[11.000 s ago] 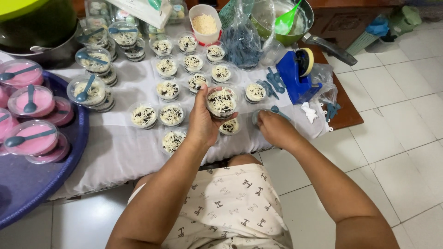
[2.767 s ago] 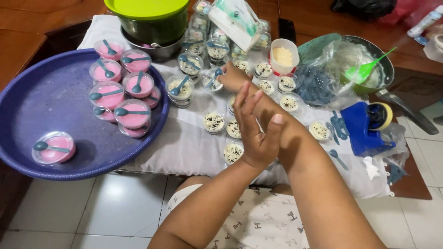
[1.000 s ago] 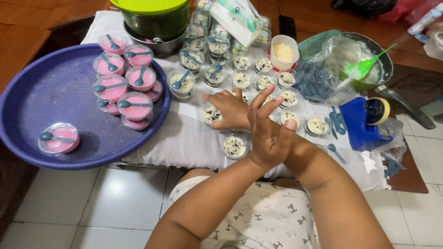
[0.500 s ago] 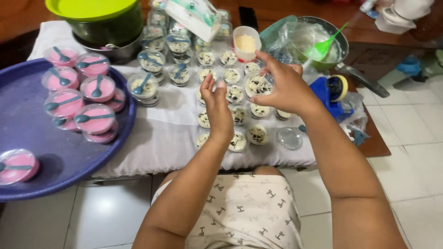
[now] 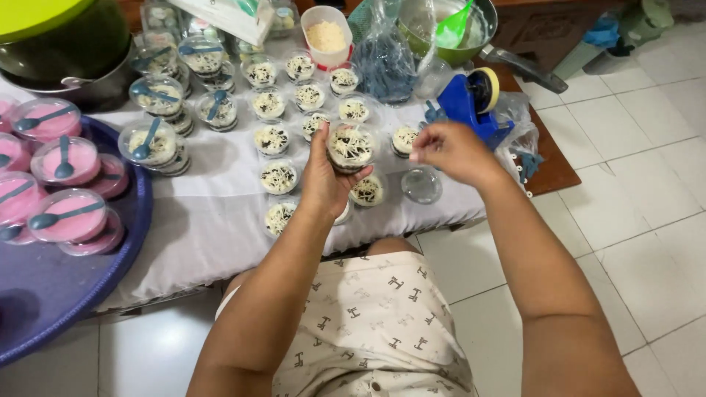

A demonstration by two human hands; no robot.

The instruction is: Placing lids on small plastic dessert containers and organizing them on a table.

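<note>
Head view: left hand [image 5: 323, 176] fingers grip dessert cup [image 5: 351, 147].

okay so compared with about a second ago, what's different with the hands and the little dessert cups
The left hand has lifted a topped dessert cup off the cloth and now has it in its grip; a second ago it lay flat among the cups. The right hand, then crossed over the left, has moved out right toward the blue tape dispenser. The pink cups on the purple tray stayed put.
</note>
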